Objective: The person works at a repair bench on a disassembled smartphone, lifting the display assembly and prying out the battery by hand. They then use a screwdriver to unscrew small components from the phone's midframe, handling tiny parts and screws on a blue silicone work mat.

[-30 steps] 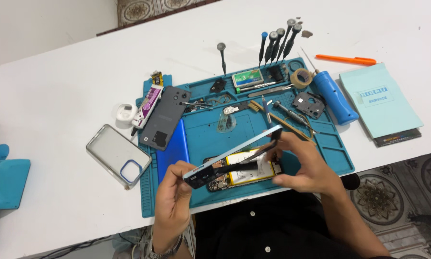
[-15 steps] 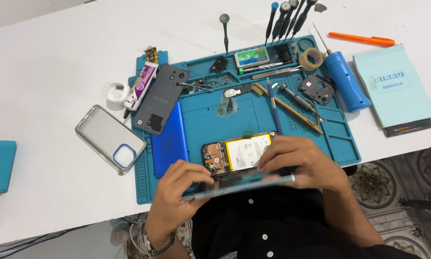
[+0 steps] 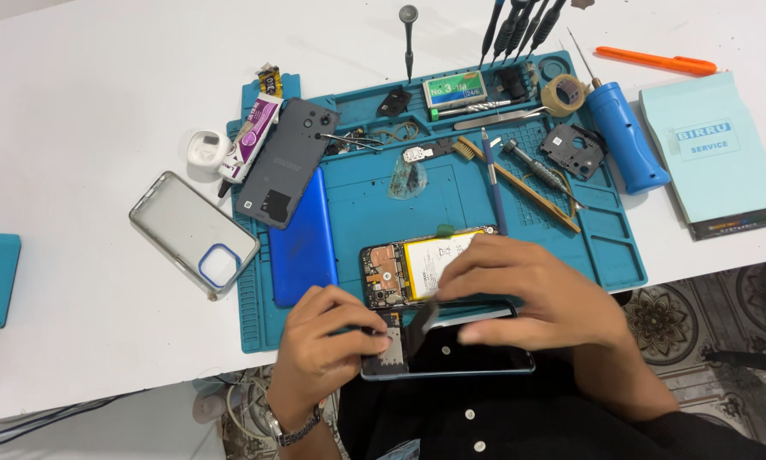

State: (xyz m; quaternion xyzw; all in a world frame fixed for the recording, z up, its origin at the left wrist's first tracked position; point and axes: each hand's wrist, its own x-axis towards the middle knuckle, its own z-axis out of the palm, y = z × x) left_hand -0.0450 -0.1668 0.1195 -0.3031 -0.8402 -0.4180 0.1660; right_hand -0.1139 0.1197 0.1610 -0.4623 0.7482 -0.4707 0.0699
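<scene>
Low in the frame, the left hand (image 3: 327,336) and right hand (image 3: 532,294) both pinch the flat black phone screen (image 3: 459,349), fingers curled tight.

Left hand (image 3: 332,345): lower centre-left of the frame, fingers curled, grip closed, palm down. A watch sits on its wrist. Right hand (image 3: 536,294): lower centre-right, palm down, fingers (image 3: 464,271) extended leftward and bent, forearm running to the lower right.
</scene>
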